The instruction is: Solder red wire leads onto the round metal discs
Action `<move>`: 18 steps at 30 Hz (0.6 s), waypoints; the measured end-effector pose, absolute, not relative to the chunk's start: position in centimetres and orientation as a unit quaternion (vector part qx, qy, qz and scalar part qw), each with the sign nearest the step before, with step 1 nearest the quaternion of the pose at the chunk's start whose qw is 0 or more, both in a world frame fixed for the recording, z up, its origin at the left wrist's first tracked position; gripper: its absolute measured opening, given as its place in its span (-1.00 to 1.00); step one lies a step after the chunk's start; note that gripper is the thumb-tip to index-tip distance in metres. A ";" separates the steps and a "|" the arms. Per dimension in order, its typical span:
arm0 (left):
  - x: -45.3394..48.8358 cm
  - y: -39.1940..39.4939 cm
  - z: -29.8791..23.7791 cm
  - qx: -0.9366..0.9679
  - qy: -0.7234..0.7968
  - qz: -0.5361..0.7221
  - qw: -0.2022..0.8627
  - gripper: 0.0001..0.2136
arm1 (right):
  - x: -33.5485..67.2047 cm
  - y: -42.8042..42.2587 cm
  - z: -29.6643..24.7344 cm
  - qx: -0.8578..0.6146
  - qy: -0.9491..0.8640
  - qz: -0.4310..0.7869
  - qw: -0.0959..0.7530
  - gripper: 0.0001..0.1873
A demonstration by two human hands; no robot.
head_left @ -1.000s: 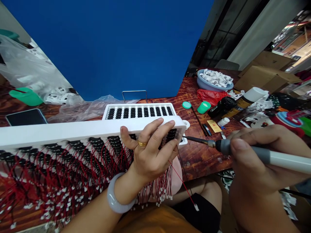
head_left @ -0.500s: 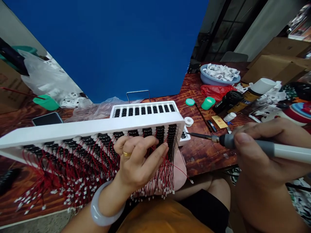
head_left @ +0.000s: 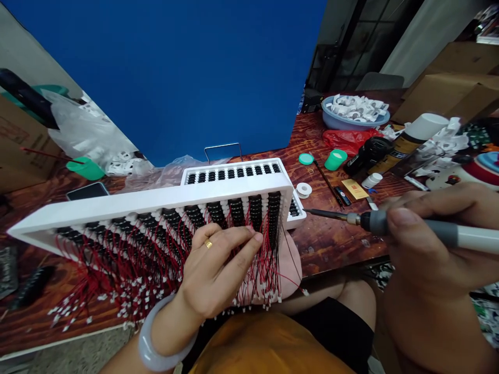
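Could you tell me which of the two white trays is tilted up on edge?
The long near white plastic tray, red wires dangling; the short one lies flat behind.

Head-worn view, close, forward and down.

Small electronics assembly workshop, hand-soldering bench. Soldering iron [head_left: 409,228] is sitting in the person's right hand [head_left: 432,254], a white jig tray [head_left: 156,205] full of red-wired black parts is leaning on the worn wooden bench [head_left: 331,244]. A basin of white parts [head_left: 353,111], solder spool [head_left: 303,189], bottles and cardboard boxes [head_left: 448,78] are cluttering the far side.
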State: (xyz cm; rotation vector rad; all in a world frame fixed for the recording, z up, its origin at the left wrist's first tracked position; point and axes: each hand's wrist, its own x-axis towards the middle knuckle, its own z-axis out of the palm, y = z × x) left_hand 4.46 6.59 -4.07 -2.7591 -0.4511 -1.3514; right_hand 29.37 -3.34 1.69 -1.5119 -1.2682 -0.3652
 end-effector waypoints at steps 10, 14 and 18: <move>7.5 9.1 -4.2 -0.847 -0.147 -0.509 0.032 -0.78 | 30.5 -3.3 1.2 -0.611 -0.559 -0.157 0.539 -0.61; 8.1 9.4 -4.8 -0.827 -0.180 -0.530 0.062 -0.80 | 30.1 -2.0 1.3 -0.600 -0.567 -0.136 0.548 -0.60; 8.2 9.7 -5.5 -0.824 -0.193 -0.531 0.039 -0.86 | 29.8 -0.5 1.1 -0.566 -0.574 -0.131 0.577 -0.60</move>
